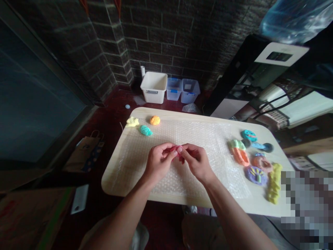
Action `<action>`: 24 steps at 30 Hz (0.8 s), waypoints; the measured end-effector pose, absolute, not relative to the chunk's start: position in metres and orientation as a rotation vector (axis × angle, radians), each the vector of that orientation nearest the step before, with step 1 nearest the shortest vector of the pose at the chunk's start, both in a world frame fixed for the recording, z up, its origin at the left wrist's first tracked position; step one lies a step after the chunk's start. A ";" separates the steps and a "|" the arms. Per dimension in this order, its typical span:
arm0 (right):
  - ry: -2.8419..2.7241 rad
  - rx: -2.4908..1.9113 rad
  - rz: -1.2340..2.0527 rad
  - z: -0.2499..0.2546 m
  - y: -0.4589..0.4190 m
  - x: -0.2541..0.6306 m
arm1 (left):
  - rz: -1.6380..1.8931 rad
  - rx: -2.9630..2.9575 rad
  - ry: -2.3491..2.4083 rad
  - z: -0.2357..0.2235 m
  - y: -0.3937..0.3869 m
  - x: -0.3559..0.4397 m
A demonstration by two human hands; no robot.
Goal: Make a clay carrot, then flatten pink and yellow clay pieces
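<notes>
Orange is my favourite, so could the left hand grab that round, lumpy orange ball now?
Probably yes: the orange ball sits ahead of the left hand, with just flat, clear plastic bubble wrap visible between. But that hand is pinching a small pinkish-red piece, so it might need to let go first.

The small pinched piece [176, 148] is coloured pinkish red. One lump [132, 122] is tinted pale yellow, another lump [155, 120] orange, a third lump [146, 130] teal green. The round disc [256, 175] is coloured purple and patterned with yellow rays. The slipper-shaped piece [238, 153] is split between pale green and orange. The dark wall [166, 34] is patterned by paler brick lines.
</notes>
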State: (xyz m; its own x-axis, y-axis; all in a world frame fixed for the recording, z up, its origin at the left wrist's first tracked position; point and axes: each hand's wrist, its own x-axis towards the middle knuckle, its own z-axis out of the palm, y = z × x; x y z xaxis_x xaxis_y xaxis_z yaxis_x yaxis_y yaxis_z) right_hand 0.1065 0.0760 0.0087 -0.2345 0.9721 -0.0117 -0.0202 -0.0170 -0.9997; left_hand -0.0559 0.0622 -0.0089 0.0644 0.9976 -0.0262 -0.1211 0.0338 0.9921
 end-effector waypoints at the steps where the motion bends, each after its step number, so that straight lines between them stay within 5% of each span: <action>1: -1.366 -1.086 1.371 0.009 0.075 0.106 | 1.203 1.127 1.089 -0.008 0.062 -0.055; 14: -1.737 -1.043 0.592 0.009 0.070 0.112 | 1.201 0.727 0.890 0.005 0.064 -0.055; 24: -1.369 -1.064 1.301 0.005 0.072 0.110 | 1.246 0.948 0.979 0.003 0.063 -0.056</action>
State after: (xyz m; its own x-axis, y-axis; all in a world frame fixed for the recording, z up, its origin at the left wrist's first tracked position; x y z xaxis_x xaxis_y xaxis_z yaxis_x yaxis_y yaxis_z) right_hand 0.1101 0.0723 0.0047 -0.1855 0.9807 0.0620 -0.0120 0.0609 -0.9981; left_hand -0.0560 0.0631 0.0027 0.0633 0.9956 -0.0697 -0.3026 0.0857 0.9492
